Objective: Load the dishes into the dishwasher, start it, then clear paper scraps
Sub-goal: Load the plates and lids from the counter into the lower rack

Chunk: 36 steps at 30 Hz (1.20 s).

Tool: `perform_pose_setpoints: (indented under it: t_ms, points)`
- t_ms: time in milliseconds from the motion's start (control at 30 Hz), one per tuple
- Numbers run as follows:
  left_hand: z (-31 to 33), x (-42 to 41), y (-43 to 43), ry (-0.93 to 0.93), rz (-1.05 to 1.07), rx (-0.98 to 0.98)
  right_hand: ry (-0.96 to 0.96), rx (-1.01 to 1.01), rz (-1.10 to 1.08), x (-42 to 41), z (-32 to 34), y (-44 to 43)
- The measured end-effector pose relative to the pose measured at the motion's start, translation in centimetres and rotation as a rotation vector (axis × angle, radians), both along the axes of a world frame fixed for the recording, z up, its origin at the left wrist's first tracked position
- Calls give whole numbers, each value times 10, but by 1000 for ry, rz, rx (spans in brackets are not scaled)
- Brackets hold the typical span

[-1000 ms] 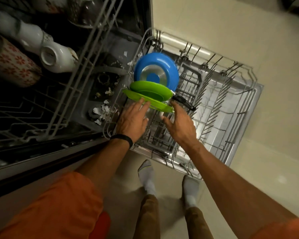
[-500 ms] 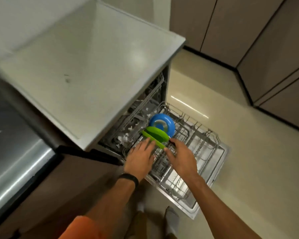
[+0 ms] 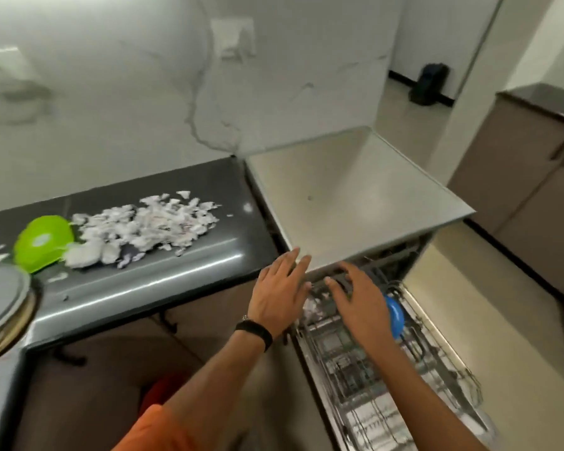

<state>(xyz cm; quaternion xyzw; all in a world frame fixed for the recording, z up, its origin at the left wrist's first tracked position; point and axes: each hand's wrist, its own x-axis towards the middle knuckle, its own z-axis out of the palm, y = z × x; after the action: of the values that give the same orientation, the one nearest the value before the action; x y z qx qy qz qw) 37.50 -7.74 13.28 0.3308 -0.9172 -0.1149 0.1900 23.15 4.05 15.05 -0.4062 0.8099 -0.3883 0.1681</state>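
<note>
Two hands are in view, both flat with straight, slightly spread fingers and holding nothing. The left hand, with one black wristband behind it, hovers at the front edge of the dishwasher. The right hand lies just at its 3 o'clock, over the pulled-out lower rack; whether it touches the wires cannot be told. One blue plate stands in that rack, its rim showing at 3 o'clock of the right hand. A small clump of white scraps shows inside the machine between the two hands.

One dark counter runs off at 9 o'clock from the dishwasher. It carries one broad pile of paper scraps, too many to count, and one green bowl touching the pile at its 9 o'clock. One grey round dish sits at 7 o'clock of the bowl, cut off by the frame. One black bag stands on the floor far off at 1 o'clock.

Half a second ago the view was lower, with neither the counter nor the scraps in it. Two green plates showed in front of the blue one then; now the right hand covers that spot. Both hands have risen from the rack toward the dishwasher's front edge.
</note>
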Motion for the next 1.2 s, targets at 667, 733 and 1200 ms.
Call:
perform_pose_setpoints:
  t_ms: [667, 733, 1200]
  points:
    - [28, 386, -148, 7, 665, -63, 48, -80, 646, 335, 31, -241]
    - [28, 402, -162, -4, 690, -48, 46, -77, 683, 358, 30, -263]
    - [3, 450, -318, -98, 881, 35, 28, 66, 835, 439, -7, -483]
